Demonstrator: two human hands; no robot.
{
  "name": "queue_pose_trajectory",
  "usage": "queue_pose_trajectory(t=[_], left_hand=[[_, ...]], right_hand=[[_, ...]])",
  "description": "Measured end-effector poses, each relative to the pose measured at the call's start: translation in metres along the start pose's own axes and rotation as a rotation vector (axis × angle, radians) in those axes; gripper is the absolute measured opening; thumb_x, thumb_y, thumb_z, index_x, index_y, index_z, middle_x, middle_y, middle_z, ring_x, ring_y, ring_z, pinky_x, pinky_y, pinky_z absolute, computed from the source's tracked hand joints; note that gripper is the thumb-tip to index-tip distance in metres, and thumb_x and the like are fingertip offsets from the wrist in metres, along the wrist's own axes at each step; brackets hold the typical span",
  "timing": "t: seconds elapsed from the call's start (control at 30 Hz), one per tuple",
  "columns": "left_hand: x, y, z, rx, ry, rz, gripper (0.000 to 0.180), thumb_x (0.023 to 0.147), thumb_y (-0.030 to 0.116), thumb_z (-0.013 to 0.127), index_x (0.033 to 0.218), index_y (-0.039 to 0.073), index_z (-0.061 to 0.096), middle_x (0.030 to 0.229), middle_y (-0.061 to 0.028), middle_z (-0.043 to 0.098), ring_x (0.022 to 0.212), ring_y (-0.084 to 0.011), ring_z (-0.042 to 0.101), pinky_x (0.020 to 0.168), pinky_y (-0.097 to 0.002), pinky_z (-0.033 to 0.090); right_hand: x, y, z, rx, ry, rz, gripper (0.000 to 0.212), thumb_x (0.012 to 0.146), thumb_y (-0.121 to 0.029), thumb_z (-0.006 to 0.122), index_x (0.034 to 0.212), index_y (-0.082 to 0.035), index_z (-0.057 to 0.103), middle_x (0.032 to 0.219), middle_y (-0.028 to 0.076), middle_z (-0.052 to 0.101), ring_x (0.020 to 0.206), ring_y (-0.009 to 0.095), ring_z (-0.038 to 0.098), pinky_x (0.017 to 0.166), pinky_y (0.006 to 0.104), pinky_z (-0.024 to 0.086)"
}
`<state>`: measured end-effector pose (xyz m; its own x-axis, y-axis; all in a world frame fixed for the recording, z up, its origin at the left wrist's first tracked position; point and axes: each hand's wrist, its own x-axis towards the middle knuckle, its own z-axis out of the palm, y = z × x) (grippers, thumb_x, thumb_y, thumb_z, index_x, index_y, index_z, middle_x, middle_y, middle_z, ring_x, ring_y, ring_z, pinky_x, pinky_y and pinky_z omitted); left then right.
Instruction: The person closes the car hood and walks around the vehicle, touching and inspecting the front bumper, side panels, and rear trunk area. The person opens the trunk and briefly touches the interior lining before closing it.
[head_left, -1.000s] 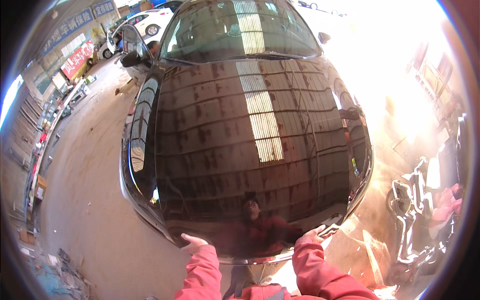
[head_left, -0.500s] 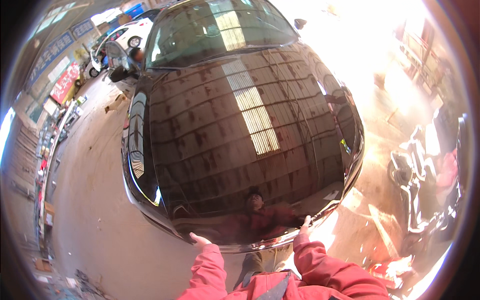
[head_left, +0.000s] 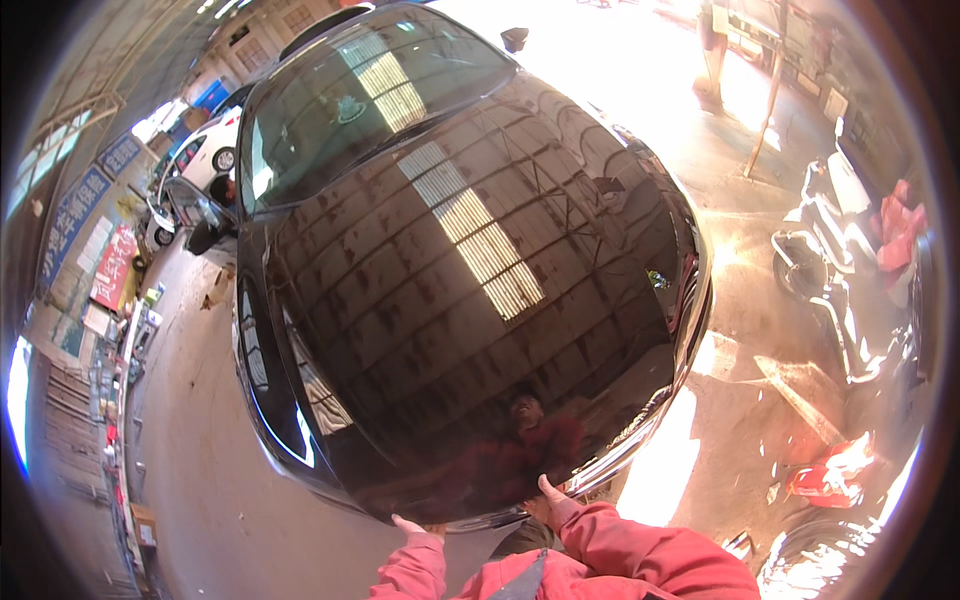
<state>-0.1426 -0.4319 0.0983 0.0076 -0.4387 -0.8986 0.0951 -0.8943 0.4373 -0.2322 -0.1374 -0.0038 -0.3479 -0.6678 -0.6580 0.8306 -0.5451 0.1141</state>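
A dark, glossy car hood (head_left: 420, 330) spreads out in front of me, reflecting roof beams and a bright skylight strip. At its front edge, my left hand (head_left: 420, 527) has the thumb up by the rim, its fingers mostly hidden below. Nearer the middle of that edge, my right hand (head_left: 546, 502) grips the rim with its thumb on top and its other fingers largely out of sight underneath. Both forearms are in red sleeves. Beyond the hood is the windshield (head_left: 350, 110). Whether the hood is raised off its latch, I cannot tell.
To the left runs a low shelf (head_left: 122, 430) with assorted items. A person's head (head_left: 229, 188) shows by the car's open door, near a white car (head_left: 205, 150). Metal frame parts (head_left: 835, 270) stand to the right, with a red package (head_left: 832, 475) on the floor.
My view has turned and tilted. My right hand has moved left along the hood's front edge, closer to my left hand. The left hand stays at the rim.
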Motion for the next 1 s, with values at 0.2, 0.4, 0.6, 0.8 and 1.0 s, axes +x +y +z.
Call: queue_pose_trajectory(t=[0.2, 0.4, 0.6, 0.8, 1.0], left_hand=[[0.043, 0.011, -0.006, 0.093, 0.012, -0.004, 0.112, 0.071, 0.096, 0.049, 0.142, 0.009, 0.05, 0.137, -0.0149, 0.058, 0.121, -0.0374, 0.058, 0.105, -0.0537, 0.049], [0.043, 0.033, -0.019, 0.35, -0.034, -0.011, 0.124, 0.068, 0.101, 0.04, 0.151, 0.008, 0.038, 0.15, -0.0145, 0.045, 0.134, -0.0335, 0.047, 0.111, -0.0504, 0.038], [0.042, 0.045, -0.011, 0.324, 0.043, -0.074, 0.117, 0.071, 0.099, 0.041, 0.152, 0.015, 0.042, 0.151, -0.0117, 0.049, 0.133, -0.0347, 0.049, 0.114, -0.0508, 0.038], [0.041, 0.049, -0.011, 0.412, 0.019, -0.042, 0.117, 0.07, 0.099, 0.042, 0.152, 0.015, 0.043, 0.152, -0.0109, 0.048, 0.134, -0.0338, 0.048, 0.114, -0.0496, 0.036], [0.031, 0.05, -0.006, 0.466, 0.005, -0.029, 0.117, 0.07, 0.099, 0.043, 0.152, 0.015, 0.043, 0.152, -0.0101, 0.048, 0.135, -0.0329, 0.047, 0.115, -0.0485, 0.035]], right_hand=[[-0.004, 0.018, 0.024, -0.084, -0.322, -0.013, 0.113, 0.084, -0.07, 0.061, 0.159, 0.002, 0.017, 0.167, 0.017, 0.019, 0.155, 0.034, 0.017, 0.128, 0.0462, 0.012], [0.042, 0.027, -0.007, 0.005, -0.323, 0.21, 0.131, 0.078, -0.087, 0.052, 0.158, 0.008, 0.009, 0.168, 0.022, 0.013, 0.156, 0.035, 0.012, 0.128, 0.0423, 0.01], [0.059, 0.008, -0.018, 0.313, 0.184, 0.198, 0.122, 0.077, -0.083, 0.058, 0.159, 0.001, 0.023, 0.166, 0.018, 0.024, 0.155, 0.036, 0.017, 0.127, 0.048, 0.013], [0.029, -0.01, -0.007, 0.238, -0.389, -0.232, 0.108, 0.079, -0.068, 0.071, 0.159, -0.008, 0.03, 0.164, 0.012, 0.032, 0.153, 0.036, 0.024, 0.125, 0.0566, 0.016], [0.057, 0.059, 0.009, 0.185, -0.362, -0.047, 0.092, 0.09, -0.052, 0.071, 0.156, 0.0, 0.032, 0.163, 0.014, 0.033, 0.152, 0.033, 0.027, 0.125, 0.0498, 0.019]])
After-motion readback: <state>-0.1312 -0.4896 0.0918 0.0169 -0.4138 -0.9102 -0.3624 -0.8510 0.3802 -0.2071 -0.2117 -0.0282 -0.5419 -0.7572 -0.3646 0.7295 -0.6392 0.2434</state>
